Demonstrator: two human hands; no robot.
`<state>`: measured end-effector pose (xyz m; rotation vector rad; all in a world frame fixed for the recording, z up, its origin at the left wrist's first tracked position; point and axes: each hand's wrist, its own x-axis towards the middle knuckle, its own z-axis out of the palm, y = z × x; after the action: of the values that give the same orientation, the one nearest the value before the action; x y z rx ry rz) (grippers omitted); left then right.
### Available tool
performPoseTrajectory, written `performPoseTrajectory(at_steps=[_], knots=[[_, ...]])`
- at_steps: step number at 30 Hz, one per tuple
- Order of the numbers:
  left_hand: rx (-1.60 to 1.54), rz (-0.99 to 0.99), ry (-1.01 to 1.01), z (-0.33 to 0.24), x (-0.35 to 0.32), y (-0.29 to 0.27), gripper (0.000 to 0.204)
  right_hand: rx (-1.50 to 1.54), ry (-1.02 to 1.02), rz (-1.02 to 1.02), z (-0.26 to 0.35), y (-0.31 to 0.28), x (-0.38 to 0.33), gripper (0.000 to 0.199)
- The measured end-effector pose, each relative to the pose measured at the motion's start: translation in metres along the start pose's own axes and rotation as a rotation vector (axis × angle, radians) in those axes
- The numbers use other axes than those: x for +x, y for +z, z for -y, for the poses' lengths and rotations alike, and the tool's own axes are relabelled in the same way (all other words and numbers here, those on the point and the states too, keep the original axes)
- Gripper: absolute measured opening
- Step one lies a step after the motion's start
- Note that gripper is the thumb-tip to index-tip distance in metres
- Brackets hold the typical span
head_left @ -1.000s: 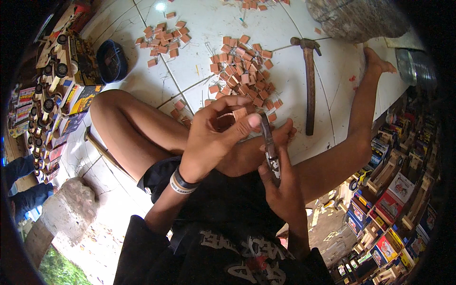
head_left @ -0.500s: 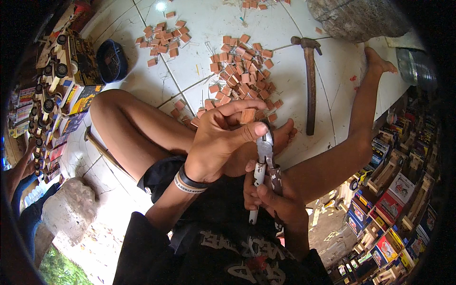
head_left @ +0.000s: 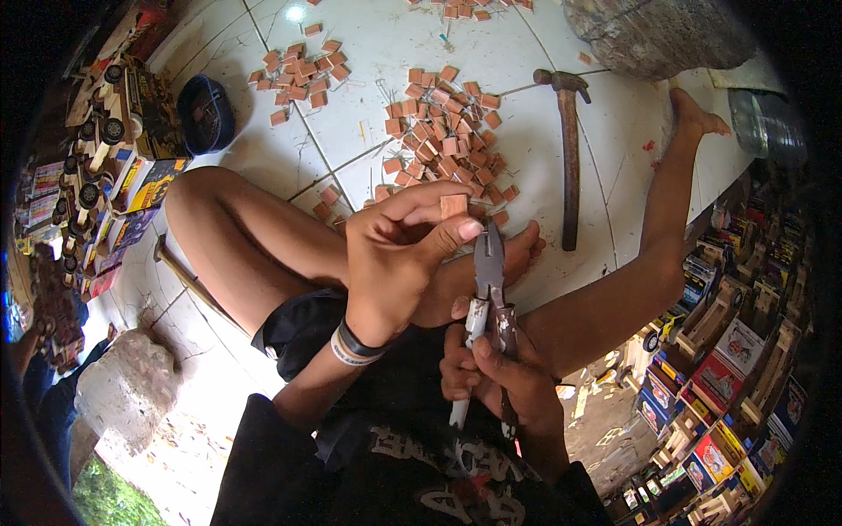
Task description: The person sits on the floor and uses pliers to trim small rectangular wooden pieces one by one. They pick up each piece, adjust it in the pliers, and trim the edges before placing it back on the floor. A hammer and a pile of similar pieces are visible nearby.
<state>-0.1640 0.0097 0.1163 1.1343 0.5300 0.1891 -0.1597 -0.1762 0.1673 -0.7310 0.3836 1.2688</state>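
My left hand [head_left: 386,263], with bands at its wrist, pinches a small reddish-brown wooden block [head_left: 453,206] between thumb and fingers. My right hand [head_left: 504,373] grips pliers [head_left: 489,263] by their worn, white-flecked handles. Their jaws point up, right beside my left thumb and just below the block. A thin wire may lie between thumb and jaws, but it is too small to make out. Just beyond my hands, on the white tiles, spreads a pile of similar blocks [head_left: 449,145] with thin wires sticking out of many.
A hammer [head_left: 570,158] lies right of the pile. A smaller block heap [head_left: 298,72] and a dark blue basin [head_left: 207,114] are at far left. Another hammer [head_left: 189,276] rests beside my left leg. Big stones [head_left: 127,381] and wooden toy trucks [head_left: 110,131] stand around; another person is at the left edge.
The pliers have turned a little in my right hand, and their jaws now sit slightly apart from my left thumb. My left hand with the block has shifted slightly left.
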Motion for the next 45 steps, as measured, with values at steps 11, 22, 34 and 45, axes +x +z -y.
performPoseTrajectory(at_steps=[11, 22, 34, 45], knots=[[-0.083, 0.036, -0.157, -0.006, 0.005, -0.009, 0.030, -0.155, -0.066, -0.028, 0.000, 0.007, 0.001, 0.052], [0.100, 0.149, -0.062, -0.015, 0.008, -0.020, 0.034, -0.637, -0.092, -0.284, 0.005, -0.009, 0.002, 0.061], [-0.094, 0.049, -0.124, -0.002, 0.001, -0.009, 0.034, -0.743, -0.187, -0.161, 0.003, -0.010, 0.006, 0.062], [-0.287, 0.043, -0.205, -0.004, -0.002, -0.002, 0.031, -0.499, -0.166, -0.073, -0.001, -0.003, 0.003, 0.051]])
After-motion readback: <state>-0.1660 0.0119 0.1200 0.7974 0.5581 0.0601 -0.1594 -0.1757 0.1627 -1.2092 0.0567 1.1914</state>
